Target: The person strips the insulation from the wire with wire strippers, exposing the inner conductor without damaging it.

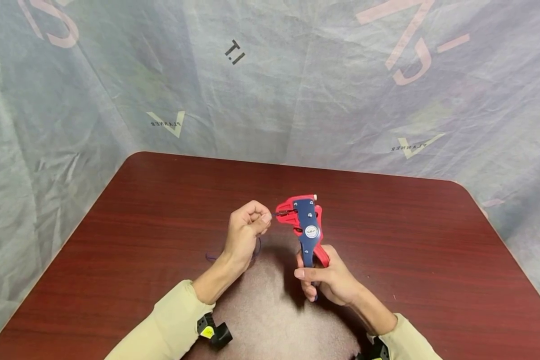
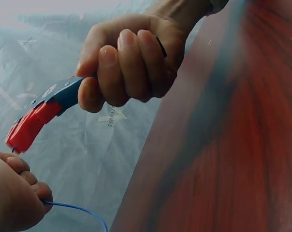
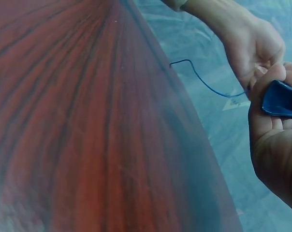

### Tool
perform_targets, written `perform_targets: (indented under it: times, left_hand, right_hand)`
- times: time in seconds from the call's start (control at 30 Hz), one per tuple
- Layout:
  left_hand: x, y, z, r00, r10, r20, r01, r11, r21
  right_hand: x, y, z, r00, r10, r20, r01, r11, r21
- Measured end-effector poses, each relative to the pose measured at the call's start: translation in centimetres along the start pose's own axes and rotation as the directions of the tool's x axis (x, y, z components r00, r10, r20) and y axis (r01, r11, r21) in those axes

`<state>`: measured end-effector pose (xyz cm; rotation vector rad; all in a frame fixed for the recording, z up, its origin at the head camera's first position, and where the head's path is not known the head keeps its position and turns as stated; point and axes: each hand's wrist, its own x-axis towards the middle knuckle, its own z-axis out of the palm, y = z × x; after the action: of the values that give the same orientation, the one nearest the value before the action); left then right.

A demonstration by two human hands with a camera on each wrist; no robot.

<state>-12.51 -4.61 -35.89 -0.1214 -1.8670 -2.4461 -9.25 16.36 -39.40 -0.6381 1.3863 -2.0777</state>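
A red and blue wire stripper [image 1: 309, 220] is held upright above the table, its red nose pointing left. My right hand [image 1: 327, 280] grips its handles, fingers wrapped round them. My left hand [image 1: 247, 227] pinches a thin blue wire [image 2: 78, 207] between thumb and fingers, close to the nose. The wire's end reaches into the stripper's mouth in the head view. From the back of the left hand the rest of the wire trails in a loose curve, seen also in the right wrist view. One blue handle end [image 3: 281, 99] sticks out of the right hand there.
Beneath both hands lies a dark red wood-grain table [image 1: 162, 200] with rounded far corners. Grey printed sheeting [image 1: 261, 100] hangs around its back and sides. A black wrist camera [image 1: 218, 334] is strapped at the left sleeve.
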Motion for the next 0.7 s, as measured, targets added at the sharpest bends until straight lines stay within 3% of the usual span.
perform_targets:
  times: [0.2, 0.37, 0.53, 0.7]
  left_hand:
    - [0.4, 0.2, -2.2, 0.996, -0.025, -0.083, 0.022, 0.999, -0.033]
    - [0.9, 0.0, -2.8, 0.997, -0.046, -0.057, 0.044, 0.998, -0.047]
    - [1.2, -0.4, -2.9, 0.996, -0.061, -0.071, 0.056, 0.996, -0.062]
    - [1.6, -0.9, -3.3, 0.993, -0.075, -0.088, 0.075, 0.997, -0.004]
  right_hand:
    - [-0.4, -0.3, -0.7, 1.0, -0.002, -0.004, 0.002, 0.995, 0.098]
    - [-0.3, 0.0, -0.7, 0.998, 0.059, 0.032, -0.061, 0.996, 0.072]
    - [-0.5, -0.3, -1.3, 0.998, 0.047, 0.036, -0.049, 0.996, 0.08]
    - [-0.9, -1.0, -2.4, 0.998, 0.045, 0.047, -0.05, 0.993, 0.105]
